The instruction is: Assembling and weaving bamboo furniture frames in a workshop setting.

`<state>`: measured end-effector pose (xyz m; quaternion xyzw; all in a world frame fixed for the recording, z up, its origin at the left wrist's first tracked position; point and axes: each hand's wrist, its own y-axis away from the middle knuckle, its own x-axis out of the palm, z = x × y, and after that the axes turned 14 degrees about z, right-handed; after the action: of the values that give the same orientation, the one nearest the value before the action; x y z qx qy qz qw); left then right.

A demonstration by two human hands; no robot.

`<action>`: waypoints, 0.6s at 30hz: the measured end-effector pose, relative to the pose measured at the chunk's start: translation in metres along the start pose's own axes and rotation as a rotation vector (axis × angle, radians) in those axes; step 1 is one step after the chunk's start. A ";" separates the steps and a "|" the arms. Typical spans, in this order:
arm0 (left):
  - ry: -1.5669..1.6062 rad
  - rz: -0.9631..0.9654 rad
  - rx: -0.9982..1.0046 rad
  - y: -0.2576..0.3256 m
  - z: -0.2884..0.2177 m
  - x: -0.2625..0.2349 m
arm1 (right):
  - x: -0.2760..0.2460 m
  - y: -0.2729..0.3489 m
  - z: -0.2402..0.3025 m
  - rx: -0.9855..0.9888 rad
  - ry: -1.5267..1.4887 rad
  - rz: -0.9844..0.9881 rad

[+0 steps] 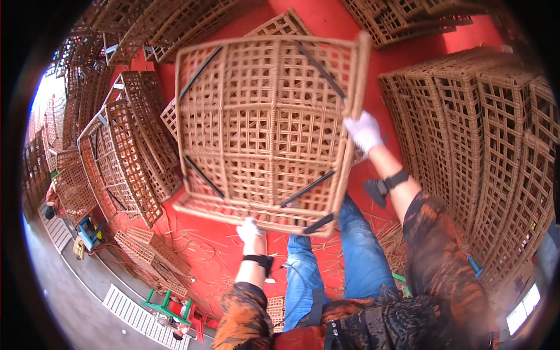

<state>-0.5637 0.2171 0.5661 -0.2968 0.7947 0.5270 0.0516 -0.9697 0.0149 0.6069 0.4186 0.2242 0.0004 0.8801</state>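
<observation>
A large rectangular woven wicker basket point(248, 125) is held up in front of me, its open lattice face toward me. Black diagonal strips cross its corners. My right hand point(364, 132), in a white glove, is closed on the right-hand rim. Below, my left hand point(249, 228), also gloved in white, grips the lower rim left of centre; its fingertips are partly hidden. Behind the held basket, the corner of another wicker piece point(283, 24) shows at the top, mostly covered.
Tall stacks of nested wicker baskets point(466, 140) stand at right, with more wicker baskets point(125, 151) at left. Cane scraps litter the red floor point(227, 251). A green-framed stand point(169, 312) sits lower left, near a person. Another person point(52, 204) is at far left.
</observation>
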 end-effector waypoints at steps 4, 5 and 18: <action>0.261 0.517 -0.317 0.066 0.084 0.036 | -0.022 -0.054 0.120 -0.215 0.317 0.185; 0.272 0.747 -0.506 0.121 0.058 0.103 | -0.049 -0.081 0.106 -0.304 0.388 0.019; -0.744 -0.104 0.289 -0.026 -0.063 -0.022 | -0.043 0.043 -0.108 -0.087 0.230 -0.471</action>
<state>-0.5173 0.1644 0.5820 -0.1153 0.7716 0.4780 0.4037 -1.0433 0.1138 0.5961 0.3137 0.4137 -0.1471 0.8419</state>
